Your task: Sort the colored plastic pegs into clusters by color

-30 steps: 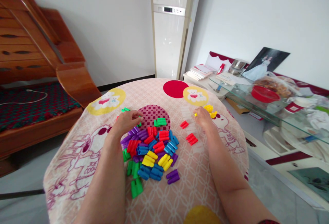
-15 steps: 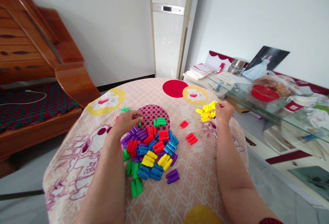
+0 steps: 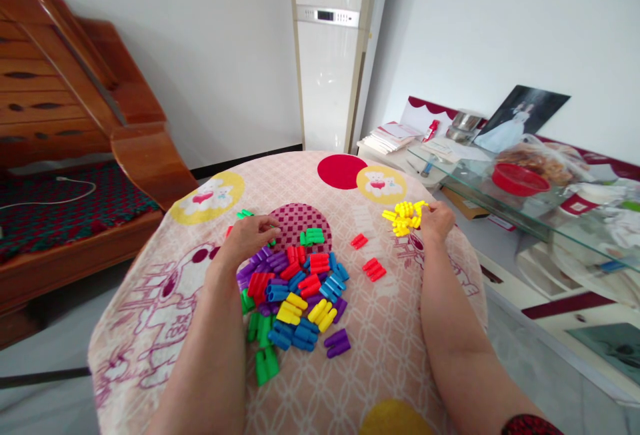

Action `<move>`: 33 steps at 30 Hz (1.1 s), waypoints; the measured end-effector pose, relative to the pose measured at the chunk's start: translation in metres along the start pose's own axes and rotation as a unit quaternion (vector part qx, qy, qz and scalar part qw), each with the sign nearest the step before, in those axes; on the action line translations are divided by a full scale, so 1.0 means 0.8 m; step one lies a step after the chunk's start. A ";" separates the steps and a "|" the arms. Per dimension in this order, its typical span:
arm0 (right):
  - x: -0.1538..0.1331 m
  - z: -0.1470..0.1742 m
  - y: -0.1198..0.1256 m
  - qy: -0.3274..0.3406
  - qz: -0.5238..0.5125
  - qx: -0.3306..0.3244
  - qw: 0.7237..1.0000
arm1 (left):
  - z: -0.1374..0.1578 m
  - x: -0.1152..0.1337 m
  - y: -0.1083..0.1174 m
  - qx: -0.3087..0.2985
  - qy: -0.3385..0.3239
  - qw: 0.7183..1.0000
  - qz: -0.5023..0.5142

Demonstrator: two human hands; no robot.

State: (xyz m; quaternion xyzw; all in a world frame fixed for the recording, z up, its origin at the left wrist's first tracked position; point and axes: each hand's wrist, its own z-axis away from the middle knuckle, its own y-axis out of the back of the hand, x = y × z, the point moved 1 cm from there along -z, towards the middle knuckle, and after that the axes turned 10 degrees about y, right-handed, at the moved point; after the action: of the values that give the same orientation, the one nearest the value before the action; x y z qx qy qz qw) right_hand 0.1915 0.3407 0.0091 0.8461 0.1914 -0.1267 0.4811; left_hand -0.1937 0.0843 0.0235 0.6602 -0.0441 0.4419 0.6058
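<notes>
My right hand is at the right side of the table, its fingers pinched on a yellow plastic block. That block is at the edge of a small heap of yellow plastic blocks; whether it is joined to them I cannot tell. My left hand hovers over the far left of a mixed pile, palm down, fingers reaching right and apart. Under its fingertips a bit of a green block shows. Close by are purple blocks, red blocks and another green block.
A patterned cloth covers the round table. Two red blocks lie between the pile and the yellow heap. To the right stands a glass-topped cabinet with a red bowl; a wooden bench is at left.
My right fingers have dropped slightly, and the yellow block in them sits a little lower and further right. My left hand stays nearly in place. The whole view has shifted slightly.
</notes>
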 end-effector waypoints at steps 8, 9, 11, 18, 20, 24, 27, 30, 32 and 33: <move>-0.001 0.001 0.003 0.005 -0.010 -0.028 1.000 | 0.001 0.000 0.001 -0.001 0.001 1.000 0.007; -0.002 0.001 0.004 -0.001 -0.014 -0.025 1.000 | 0.001 0.000 0.001 -0.001 0.001 1.000 0.009; -0.004 0.001 0.006 -0.012 -0.013 -0.012 1.000 | 0.002 0.000 0.001 -0.004 0.000 1.000 0.012; -0.008 0.005 0.008 0.033 0.038 -0.037 0.998 | 0.002 0.002 0.001 0.001 -0.003 1.000 0.004; -0.009 0.004 0.008 0.043 0.044 -0.048 0.997 | 0.002 0.003 0.002 0.001 -0.004 1.000 -0.005; -0.011 0.003 0.010 0.042 0.047 -0.037 0.997 | 0.002 0.004 0.002 0.003 -0.005 1.000 -0.007; -0.011 0.004 0.010 0.045 0.049 -0.030 0.997 | 0.001 0.001 0.001 0.003 -0.005 1.000 -0.004; -0.011 0.005 0.013 0.050 0.057 -0.034 0.997 | -0.001 -0.001 0.000 0.003 -0.008 1.000 -0.007; -0.013 0.003 0.018 0.054 0.064 -0.030 0.996 | -0.001 -0.002 0.000 0.000 -0.008 1.000 -0.003; -0.015 0.001 0.023 0.058 0.068 -0.027 0.996 | -0.001 -0.002 0.000 -0.002 -0.008 1.000 0.000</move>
State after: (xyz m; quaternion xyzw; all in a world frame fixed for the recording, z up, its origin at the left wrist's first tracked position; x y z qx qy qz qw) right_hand 0.1890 0.3290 0.0274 0.8497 0.1647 -0.0389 0.4994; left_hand -0.1954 0.0841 0.0221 0.6627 -0.0498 0.4366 0.6064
